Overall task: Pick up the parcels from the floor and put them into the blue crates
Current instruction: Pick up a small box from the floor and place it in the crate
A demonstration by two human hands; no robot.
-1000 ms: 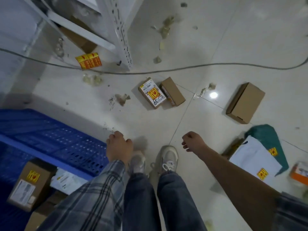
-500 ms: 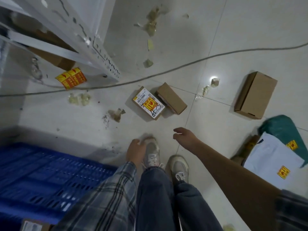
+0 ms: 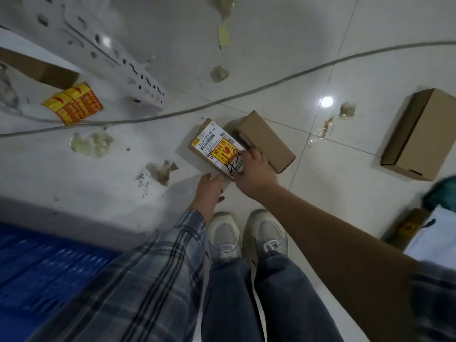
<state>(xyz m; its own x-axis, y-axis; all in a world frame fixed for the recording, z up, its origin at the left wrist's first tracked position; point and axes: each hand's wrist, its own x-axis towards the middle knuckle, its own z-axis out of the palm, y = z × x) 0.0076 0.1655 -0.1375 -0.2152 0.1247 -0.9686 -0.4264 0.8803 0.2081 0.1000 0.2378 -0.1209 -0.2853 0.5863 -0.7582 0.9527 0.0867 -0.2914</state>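
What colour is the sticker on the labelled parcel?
Yellow with red print, on the labelled parcel, head view.

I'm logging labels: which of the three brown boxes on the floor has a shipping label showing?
The labelled box under the right hand; the plain box beside it and the larger box show bare cardboard.

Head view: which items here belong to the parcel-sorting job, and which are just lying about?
Job:
labelled parcel, under the right hand, left hand at its near corner
plain small box
larger brown box
white mailer
blue crate

Lying about:
grey cable
yellow sticker strip
tape scraps
white shelf upright
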